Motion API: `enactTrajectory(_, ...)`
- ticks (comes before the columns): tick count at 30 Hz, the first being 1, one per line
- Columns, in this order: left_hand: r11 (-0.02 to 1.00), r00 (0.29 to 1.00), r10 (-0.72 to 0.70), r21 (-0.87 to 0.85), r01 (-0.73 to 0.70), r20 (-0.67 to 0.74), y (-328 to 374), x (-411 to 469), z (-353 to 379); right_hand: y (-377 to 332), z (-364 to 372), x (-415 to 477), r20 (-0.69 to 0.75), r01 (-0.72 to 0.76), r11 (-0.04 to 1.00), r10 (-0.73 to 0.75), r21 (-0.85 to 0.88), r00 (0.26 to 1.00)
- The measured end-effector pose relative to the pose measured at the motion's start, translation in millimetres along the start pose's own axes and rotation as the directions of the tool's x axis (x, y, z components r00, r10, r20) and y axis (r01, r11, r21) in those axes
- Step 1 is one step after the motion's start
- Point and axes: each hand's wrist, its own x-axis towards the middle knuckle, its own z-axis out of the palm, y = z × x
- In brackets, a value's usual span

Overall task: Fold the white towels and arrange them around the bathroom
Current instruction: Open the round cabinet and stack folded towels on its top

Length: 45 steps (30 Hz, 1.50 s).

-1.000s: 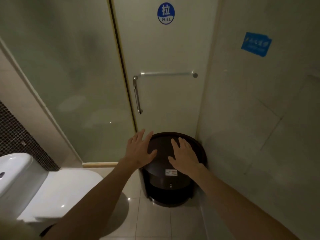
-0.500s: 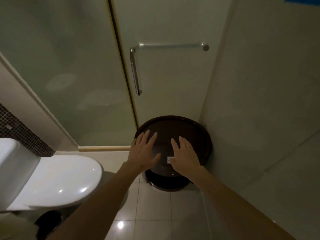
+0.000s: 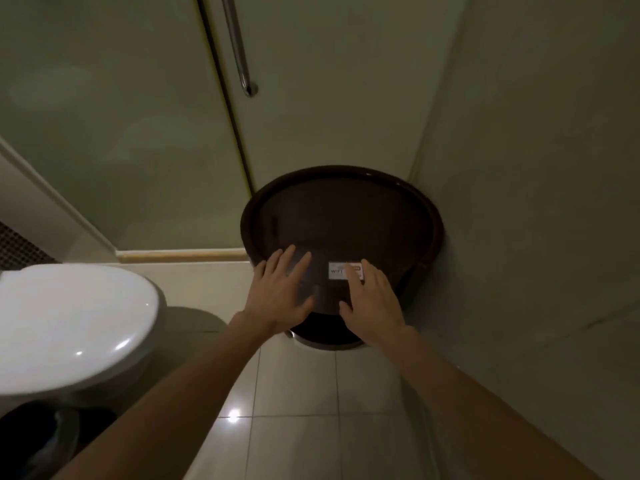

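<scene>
Brown stand (image 3: 346,216) beneath the flat, empty left hand (image 3: 282,294) and right hand (image 3: 374,301) bears no towel; folding seemingly not yet begun.

The dark round tub (image 3: 346,216) carries a white label (image 3: 341,270) whose right end lies under the right hand (image 3: 372,303). Only "WIFI" reads; the rest is too small. The left hand (image 3: 280,296) is blurred at the fingers. Left of the tub, the toilet (image 3: 69,317) is cut by the edge. Lower left, a dark shape (image 3: 52,441) cannot be made out. Above the tub, the door handle (image 3: 239,46) runs off the top.
</scene>
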Motion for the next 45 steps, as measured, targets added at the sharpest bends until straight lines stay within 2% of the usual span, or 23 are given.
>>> enactTrajectory(8,0.995,0.999,0.05,0.091,-0.05,-0.006,-17.3,64.6,134.4,47.0,125.7,19.4,-0.092,0.035,0.999,-0.038,-0.027,0.995)
enactTrajectory(12,0.987,0.993,0.093,0.135,-0.082,-0.077,-27.7,89.1,183.9,61.0,179.1,24.2,-0.175,0.118,0.992,-0.122,-0.033,0.977)
enactTrajectory(15,0.988,0.989,0.088,0.133,-0.072,-0.121,-38.1,101.1,203.5,69.1,210.7,30.0,-0.209,0.184,0.978,-0.201,-0.099,0.957)
enactTrajectory(20,0.989,0.988,0.065,0.138,-0.046,-0.14,-45.6,111.6,214.9,73.8,238.2,44.7,-0.284,0.212,0.954,-0.267,-0.21,0.921)
enactTrajectory(26,0.991,0.983,0.047,0.128,-0.025,-0.177,-44.2,116.9,217.2,77.9,244.2,61.2,-0.326,0.119,0.942,-0.224,-0.313,0.918)
enactTrajectory(33,0.993,0.982,0.031,0.117,-0.009,-0.188,-43.7,118.9,218.2,83.2,256.9,68.6,-0.27,0.188,0.927,-0.282,-0.326,0.921)
enactTrajectory(45,0.994,0.991,0.02,0.113,-0.005,-0.136,-47.1,122.1,213.5,81.3,259.3,65.2,-0.289,0.242,0.919,-0.335,-0.312,0.897)
